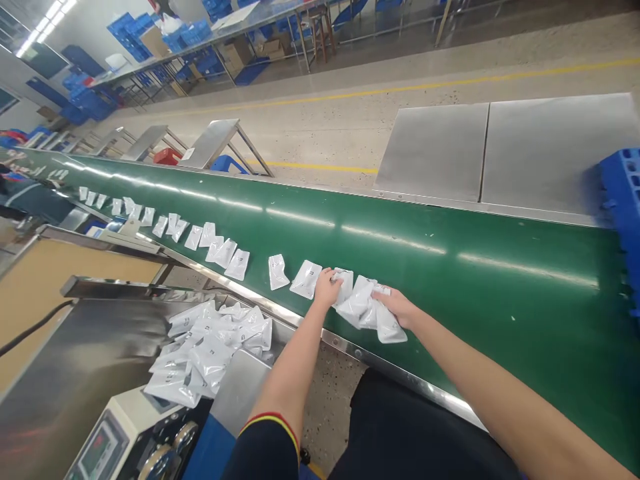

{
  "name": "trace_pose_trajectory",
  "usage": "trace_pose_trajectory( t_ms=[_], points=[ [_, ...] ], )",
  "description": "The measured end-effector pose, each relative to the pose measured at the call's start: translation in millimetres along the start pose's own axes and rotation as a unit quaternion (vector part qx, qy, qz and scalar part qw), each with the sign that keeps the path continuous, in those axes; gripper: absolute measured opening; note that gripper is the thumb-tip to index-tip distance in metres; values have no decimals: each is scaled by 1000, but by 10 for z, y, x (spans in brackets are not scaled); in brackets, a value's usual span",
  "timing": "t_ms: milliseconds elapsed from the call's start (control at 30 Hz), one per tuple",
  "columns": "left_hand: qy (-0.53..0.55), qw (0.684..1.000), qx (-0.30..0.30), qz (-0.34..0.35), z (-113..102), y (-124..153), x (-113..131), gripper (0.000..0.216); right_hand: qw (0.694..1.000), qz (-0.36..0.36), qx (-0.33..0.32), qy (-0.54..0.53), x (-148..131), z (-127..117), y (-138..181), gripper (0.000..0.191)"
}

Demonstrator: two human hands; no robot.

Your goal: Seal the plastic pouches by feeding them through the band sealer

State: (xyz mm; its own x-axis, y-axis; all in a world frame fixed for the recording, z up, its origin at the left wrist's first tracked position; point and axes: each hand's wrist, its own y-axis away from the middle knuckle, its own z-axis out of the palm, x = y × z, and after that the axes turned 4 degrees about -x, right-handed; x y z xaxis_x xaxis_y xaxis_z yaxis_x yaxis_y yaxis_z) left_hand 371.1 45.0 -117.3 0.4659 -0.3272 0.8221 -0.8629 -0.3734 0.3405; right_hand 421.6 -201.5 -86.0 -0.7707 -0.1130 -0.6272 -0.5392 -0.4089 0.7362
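Note:
My left hand (328,289) pinches the edge of a white sealed pouch (344,281) over the green conveyor belt (465,313). To its right, my right hand (397,307) grips a small bunch of white pouches (364,303), fanned out and overlapping near the belt's front edge. Its fingertips are partly hidden by the pouches. Just left of my left hand, a single pouch (305,279) lies flat on the belt. Another pouch (278,271) lies a little farther left, and several more trail away along the belt's near side.
A heap of white pouches (210,347) lies on a metal surface at lower left, beside a machine with a display (103,447). Steel tables (435,150) line the belt's far side. A blue crate (625,207) stands at right. Another person's sleeve (40,200) shows at far left.

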Motion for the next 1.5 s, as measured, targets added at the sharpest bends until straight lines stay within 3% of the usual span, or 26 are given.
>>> trace_pose_trajectory(
  t_ms=[100, 200, 367, 467, 533, 633, 733, 800, 867, 967, 1033, 1133, 1300, 1400, 1500],
  points=[
    [-10, 999, -6, -39, 165, -153, 0, 52, 999, -1, 31, 15, -2, 99, -213, 45],
    [-14, 997, -54, -51, 181, -49, -58, 33, 997, -32, 45, 53, 132, -1, -109, 46],
    [-42, 996, -71, -39, -357, 83, -116, 36, 960, -164, 16, 227, 323, -289, 335, 40],
    [-83, 994, -57, -30, -691, -135, -45, 26, 952, -173, -23, 252, 322, -402, 535, 39],
    [-116, 991, -57, -29, -790, -319, 69, 18, 950, -180, -23, 255, 281, -457, 643, 38],
    [-163, 983, -79, -25, -736, -463, 342, 13, 943, -199, -3, 268, 216, -556, 849, 31],
    [-202, 973, -107, 23, -485, -449, 672, 10, 927, -244, 45, 283, 215, -738, 1139, 24],
    [-217, 965, -129, 70, -192, -427, 880, 11, 915, -281, 93, 274, 266, -927, 1353, 24],
    [-198, 958, -141, 152, 237, -371, 1092, 17, 903, -311, 162, 250, 357, -1168, 1590, 24],
    [-83, 952, -163, 245, 1089, -90, 1488, 23, 871, -329, 305, 200, 551, -1606, 2039, 22],
    [0, 947, -189, 260, 1719, 217, 1824, 26, 839, -329, 399, 167, 699, -1959, 2407, 23],
    [86, 940, -229, 238, 2650, 711, 2410, 30, 770, -327, 532, 129, 929, -2617, 3012, 29],
    [165, 926, -286, 182, 4158, 1335, 3483, 35, 605, -302, 726, 131, 1212, -3941, 3896, 30],
    [216, 931, -269, 117, 5075, 1522, 4031, 35, 535, -309, 771, 153, 1184, -4643, 4207, 28],
    [220, 950, -218, 49, 5869, 1557, 4327, 44, 511, -327, 780, 154, 1025, -5154, 4372, 26]
  ],
)
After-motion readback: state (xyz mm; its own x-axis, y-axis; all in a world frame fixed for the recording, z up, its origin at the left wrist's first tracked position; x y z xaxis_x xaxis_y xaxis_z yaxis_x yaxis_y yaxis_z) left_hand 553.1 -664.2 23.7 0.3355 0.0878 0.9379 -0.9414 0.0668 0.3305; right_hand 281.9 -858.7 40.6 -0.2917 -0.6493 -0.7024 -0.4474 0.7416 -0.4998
